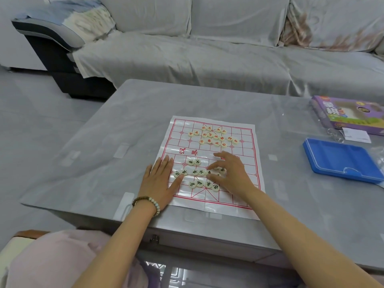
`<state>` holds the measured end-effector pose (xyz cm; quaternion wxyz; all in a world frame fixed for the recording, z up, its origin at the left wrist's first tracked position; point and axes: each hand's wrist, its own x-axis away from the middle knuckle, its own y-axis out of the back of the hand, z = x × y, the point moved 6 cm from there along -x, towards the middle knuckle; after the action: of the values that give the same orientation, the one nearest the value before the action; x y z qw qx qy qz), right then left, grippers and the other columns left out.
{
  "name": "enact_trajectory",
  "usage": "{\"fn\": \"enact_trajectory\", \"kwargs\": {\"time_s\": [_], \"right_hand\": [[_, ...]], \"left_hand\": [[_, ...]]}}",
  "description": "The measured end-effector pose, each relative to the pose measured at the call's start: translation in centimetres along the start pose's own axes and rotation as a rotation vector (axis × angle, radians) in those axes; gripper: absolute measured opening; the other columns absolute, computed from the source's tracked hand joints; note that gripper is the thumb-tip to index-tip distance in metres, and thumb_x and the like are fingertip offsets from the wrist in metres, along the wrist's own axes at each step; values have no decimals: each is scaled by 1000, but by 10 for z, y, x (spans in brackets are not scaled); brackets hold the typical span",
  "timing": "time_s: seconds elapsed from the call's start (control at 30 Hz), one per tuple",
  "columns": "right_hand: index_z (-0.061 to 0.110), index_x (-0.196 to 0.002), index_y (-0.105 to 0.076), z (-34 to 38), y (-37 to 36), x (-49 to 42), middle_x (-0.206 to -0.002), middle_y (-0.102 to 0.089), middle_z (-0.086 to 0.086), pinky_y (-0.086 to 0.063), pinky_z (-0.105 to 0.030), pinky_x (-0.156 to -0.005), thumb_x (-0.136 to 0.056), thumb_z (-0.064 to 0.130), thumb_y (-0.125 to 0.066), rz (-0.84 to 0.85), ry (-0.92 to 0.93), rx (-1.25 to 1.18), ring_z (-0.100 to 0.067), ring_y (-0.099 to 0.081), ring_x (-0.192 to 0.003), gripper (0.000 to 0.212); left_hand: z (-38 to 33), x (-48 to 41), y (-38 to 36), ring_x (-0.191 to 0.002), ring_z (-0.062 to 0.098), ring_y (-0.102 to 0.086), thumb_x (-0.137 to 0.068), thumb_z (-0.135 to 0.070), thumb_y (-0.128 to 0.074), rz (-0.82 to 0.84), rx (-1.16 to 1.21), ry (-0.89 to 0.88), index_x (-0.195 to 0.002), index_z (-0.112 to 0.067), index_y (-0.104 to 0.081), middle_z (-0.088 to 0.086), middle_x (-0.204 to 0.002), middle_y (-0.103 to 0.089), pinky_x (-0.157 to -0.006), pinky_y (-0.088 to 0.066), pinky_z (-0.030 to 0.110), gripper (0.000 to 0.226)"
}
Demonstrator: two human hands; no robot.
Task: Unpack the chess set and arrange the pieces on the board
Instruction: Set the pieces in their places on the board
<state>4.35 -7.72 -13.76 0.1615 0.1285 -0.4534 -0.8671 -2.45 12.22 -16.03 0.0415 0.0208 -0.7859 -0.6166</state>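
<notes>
With your left hand (160,179) flat on the board (243,129) at nine o'clock, let your right hand's (230,173) spread fingers slide black pieces (195,172) singly onto intersections.

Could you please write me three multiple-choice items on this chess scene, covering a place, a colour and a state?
1. Where is the blue tray? A) on a shelf B) on the table, right of the board C) on the board
2. The characters on the far pieces are: A) red B) green C) blue
3. The left hand is: A) gripping a cup B) flat on the board's left edge C) raised high
Answers: 1B, it lies beside the board; 2A, their marks are red; 3B, it lies palm-down there.
</notes>
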Motion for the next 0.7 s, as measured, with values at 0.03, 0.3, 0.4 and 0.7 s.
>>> {"fn": "enact_trajectory", "kwargs": {"time_s": [0.03, 0.3, 0.4, 0.7], "right_hand": [[32, -102, -70, 1, 0, 0, -139, -46, 9, -15, -32, -109, -79, 42, -70, -6, 7, 11, -14, -30, -133, 25], [28, -100, -69, -39, 42, 32, -116, -55, 14, -35, -29, -102, -82, 34, -68, -272, -85, -162, -3, -46, -110, 19], [24, -106, -67, -77, 59, 50, -119, -57, 8, -38, -23, -93, -86, 33, -64, -311, -221, -103, -4, -49, -104, 22], [24, -110, -68, -104, 60, 61, -116, -61, 6, -44, -32, -94, -83, 38, -65, -252, -203, -33, -10, -52, -105, 30]], "left_hand": [[0, 0, 0, -143, 11, 7, -59, -79, 27, -3, 1, -1, -149, -24, 0, -7, -156, 6, -115, 7, 32, 109], [-11, 7, 11, -142, 13, 11, -62, -76, 29, -89, -14, -25, -148, -25, -6, -7, -156, 3, -111, 16, 31, 106], [-40, 12, 12, -138, 8, 20, -65, -74, 28, -110, 28, -79, -147, -29, 1, -13, -150, 15, -110, 19, 29, 98], [-111, 1, -21, -139, 8, 19, -70, -69, 27, -62, 26, -225, -148, -30, -1, -8, -156, 7, -110, 20, 30, 92]]}}
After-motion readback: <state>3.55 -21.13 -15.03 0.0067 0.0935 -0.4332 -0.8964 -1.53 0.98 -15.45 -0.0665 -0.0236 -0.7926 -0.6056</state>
